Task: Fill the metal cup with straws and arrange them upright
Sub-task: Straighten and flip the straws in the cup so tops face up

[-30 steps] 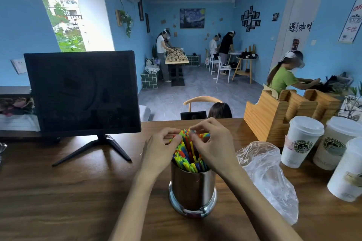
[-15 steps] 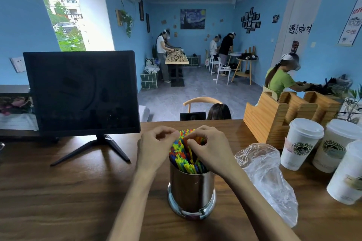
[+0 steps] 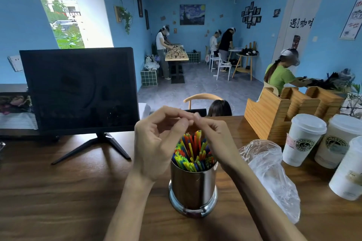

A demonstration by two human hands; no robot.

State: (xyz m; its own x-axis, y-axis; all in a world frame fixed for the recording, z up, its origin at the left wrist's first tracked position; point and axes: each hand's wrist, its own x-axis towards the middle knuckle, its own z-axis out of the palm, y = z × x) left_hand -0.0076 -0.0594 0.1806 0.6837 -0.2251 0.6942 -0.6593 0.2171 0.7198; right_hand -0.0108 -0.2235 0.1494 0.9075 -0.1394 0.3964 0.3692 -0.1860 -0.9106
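A shiny metal cup stands on the wooden table in front of me. It is packed with multicoloured straws that stand roughly upright, a few leaning, the tallest at the back. My left hand arches over the bundle from the left with its fingers apart and nothing visible in it. My right hand curves in from the right, its fingers curled over the tallest straw tips. The fingertips of both hands meet just above the straws. Whether the right fingers pinch a straw is hidden.
A crumpled clear plastic bag lies right of the cup. Several lidded paper cups and a wooden organizer stand at the right. A dark monitor on a stand fills the back left. People work at tables farther back.
Both hands have lifted from around the straw tops to just above them, fingertips now touching. More of the straws shows between the hands. The cup has stayed put.
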